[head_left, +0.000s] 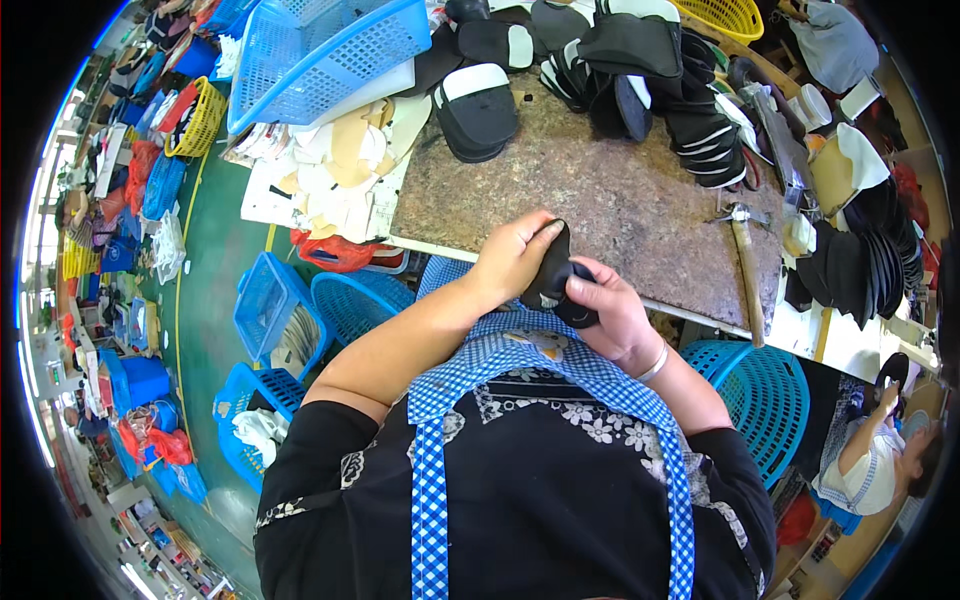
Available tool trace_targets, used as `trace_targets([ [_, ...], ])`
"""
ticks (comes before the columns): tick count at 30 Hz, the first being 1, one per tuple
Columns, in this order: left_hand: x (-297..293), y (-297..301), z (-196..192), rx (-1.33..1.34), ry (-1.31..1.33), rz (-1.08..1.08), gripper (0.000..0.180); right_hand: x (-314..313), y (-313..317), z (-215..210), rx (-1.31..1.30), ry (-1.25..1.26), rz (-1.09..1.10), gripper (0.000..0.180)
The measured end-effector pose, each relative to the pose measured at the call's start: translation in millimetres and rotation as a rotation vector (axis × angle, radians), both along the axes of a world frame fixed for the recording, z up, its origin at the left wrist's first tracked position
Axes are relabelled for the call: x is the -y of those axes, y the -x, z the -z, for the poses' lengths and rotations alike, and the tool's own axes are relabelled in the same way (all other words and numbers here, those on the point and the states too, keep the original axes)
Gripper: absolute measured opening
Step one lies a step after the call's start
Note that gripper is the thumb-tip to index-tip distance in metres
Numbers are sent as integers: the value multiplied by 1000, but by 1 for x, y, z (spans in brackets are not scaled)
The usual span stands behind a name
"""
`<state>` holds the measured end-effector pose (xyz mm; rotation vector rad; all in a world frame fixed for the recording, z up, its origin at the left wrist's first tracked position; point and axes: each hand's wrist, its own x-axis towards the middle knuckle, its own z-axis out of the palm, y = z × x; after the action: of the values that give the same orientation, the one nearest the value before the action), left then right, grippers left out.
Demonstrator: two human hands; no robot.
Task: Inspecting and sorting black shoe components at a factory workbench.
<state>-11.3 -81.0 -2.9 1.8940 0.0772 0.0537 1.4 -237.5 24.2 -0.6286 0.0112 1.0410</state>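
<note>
Near the front edge of the worktable (610,200), in front of my chest, I hold a black, flexible shoe piece (552,262) in both hands. My left hand (512,258) is closed on its upper end, thumb along the edge. Closed round its lower right end, my right hand (615,312) presses with the thumb. The piece is bent and twisted between them; its full shape is partly hidden by my fingers. A hammer (748,270) lies to the right, its handle reaching past the table edge. Beyond my hands sits a stack of black shoe pieces with a white band (477,115).
More stacked black pieces (705,135) fill the table's far right. A blue basket (335,65) and cream scraps (350,150) are at the far left. Blue baskets (360,305) stand below on the left, another teal basket (755,400) on the right. A person (865,465) works at the right.
</note>
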Motion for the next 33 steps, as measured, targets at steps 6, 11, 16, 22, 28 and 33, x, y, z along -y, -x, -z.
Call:
trace_targets([
  [6,1,6,0,1,78,-137,18,-5,-9,-5,-114,191,52,19],
  [11,2,4,-13,230,-36,-293,14,-4,-8,-10,-74,217,30,23],
  [16,3,2,-11,271,-57,-288,12,-2,-10,-3,-47,169,3,23],
  [22,-2,-12,-2,-10,-21,-25,19,-1,-10,-6,20,4,33,37],
  [28,-4,-23,-25,-348,680,-110,23,-6,-15,-23,529,346,149,22],
  [33,-7,-26,-27,-243,417,-108,24,-6,-17,-23,344,195,130,19],
])
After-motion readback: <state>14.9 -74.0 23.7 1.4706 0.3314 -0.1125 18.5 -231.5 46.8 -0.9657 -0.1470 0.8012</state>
